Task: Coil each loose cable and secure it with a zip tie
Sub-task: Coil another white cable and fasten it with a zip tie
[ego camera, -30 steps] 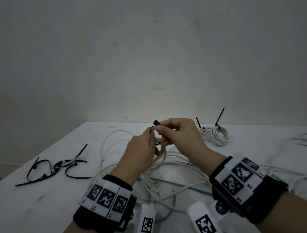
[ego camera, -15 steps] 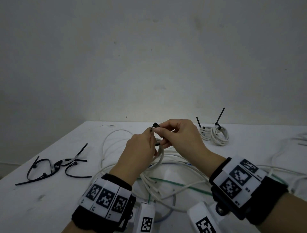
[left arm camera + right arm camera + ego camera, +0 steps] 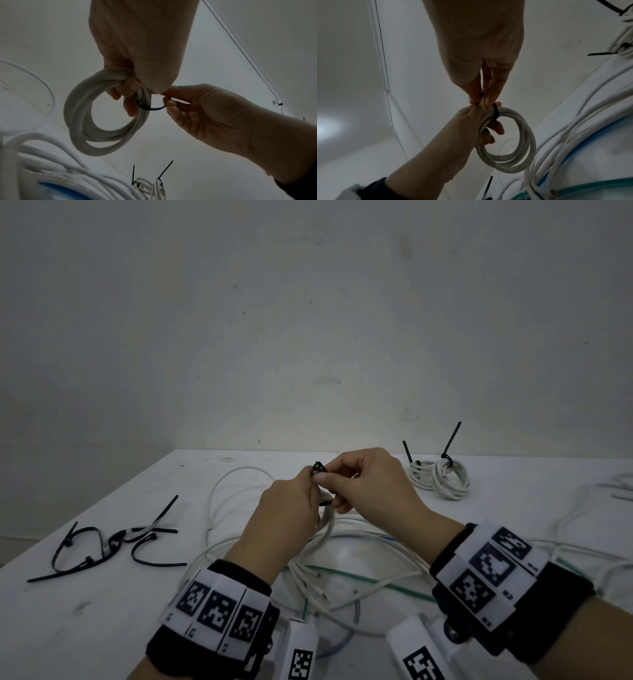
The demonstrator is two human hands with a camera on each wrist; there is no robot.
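My left hand point(image 3: 291, 508) grips a small coil of white cable point(image 3: 96, 121) above the table; the coil point(image 3: 513, 142) hangs below the fingers. A black zip tie point(image 3: 150, 108) loops round the coil's strands beside those fingers. My right hand point(image 3: 363, 484) pinches the tie's ends point(image 3: 318, 466) between thumb and fingers, touching the left hand. In the right wrist view the black zip tie point(image 3: 495, 112) crosses the coil just under the right fingertips point(image 3: 489, 100).
A tangle of loose white cables point(image 3: 342, 559) with a green one point(image 3: 363, 578) lies under my hands. A tied white coil point(image 3: 440, 479) with upright black tie tails sits back right. Several spare black zip ties point(image 3: 113, 542) lie at the left. More cables point(image 3: 582, 518) trail off right.
The hands dipped slightly and stayed together at the coil. The tie's black head moved a little left and lower between the fingertips.
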